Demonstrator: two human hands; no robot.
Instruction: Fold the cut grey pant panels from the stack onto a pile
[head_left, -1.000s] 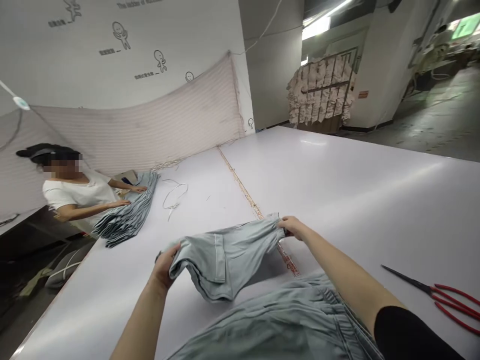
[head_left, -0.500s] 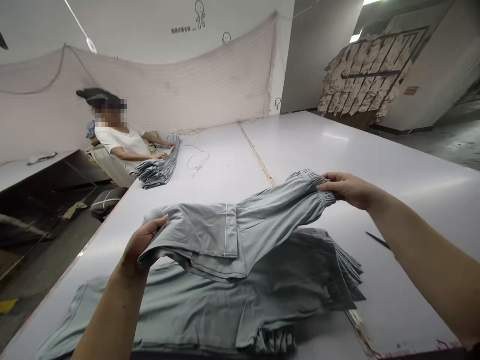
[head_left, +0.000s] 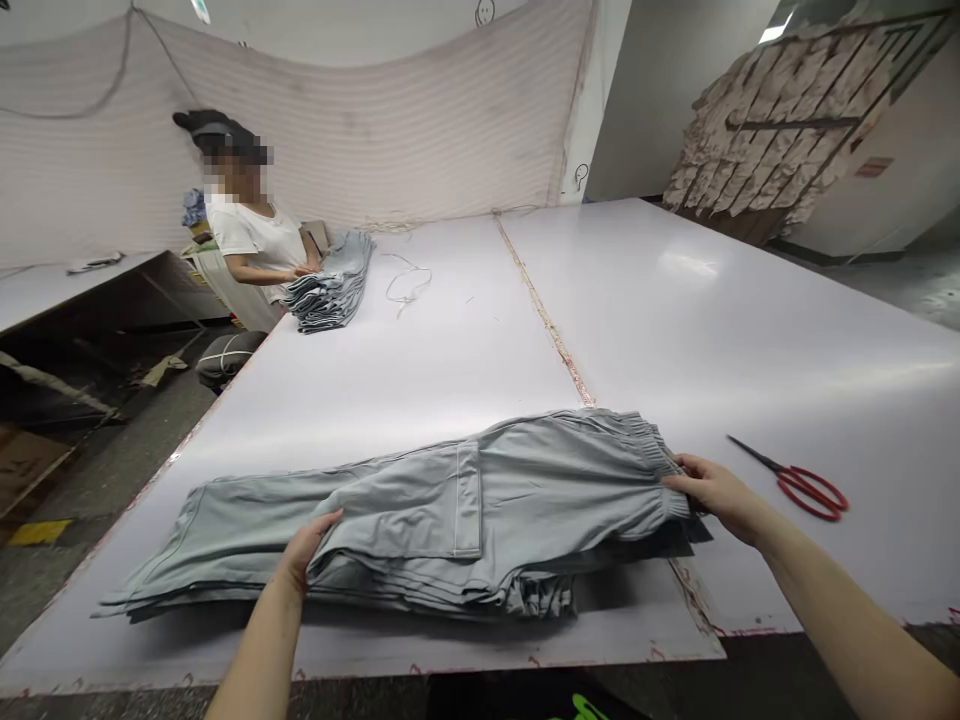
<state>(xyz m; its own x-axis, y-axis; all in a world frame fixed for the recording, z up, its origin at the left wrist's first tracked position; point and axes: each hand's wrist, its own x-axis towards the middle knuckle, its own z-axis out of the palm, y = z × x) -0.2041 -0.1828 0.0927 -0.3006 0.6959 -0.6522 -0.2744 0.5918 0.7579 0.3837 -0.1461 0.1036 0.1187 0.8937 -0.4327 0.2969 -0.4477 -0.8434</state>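
A grey-green pair of trousers (head_left: pixel 547 470) with an elastic waistband and a stitched side pocket lies over a stack of similar trousers (head_left: pixel 225 520) near the table's front edge. My right hand (head_left: pixel 709 490) pinches the waistband at the right end, thumb on top. At the lower left, my left hand (head_left: pixel 309 548) grips the leg part, with the thumb above the cloth and the other fingers hidden beneath it. Gathered waistbands of the lower pairs stick out at the front of the stack.
Red-handled scissors (head_left: pixel 806 490) lie right of my right hand. Across the white table (head_left: pixel 420 380), a co-worker (head_left: pixel 259 240) in a white top handles another stack of grey-green garments (head_left: pixel 334 285). A loose white cord (head_left: pixel 409 285) lies beside that stack.
Both hands have lowered the trousers from above the stack down onto it, and the cloth now lies flatter. The co-worker's hands have drawn in toward the body. The view has tilted downward.
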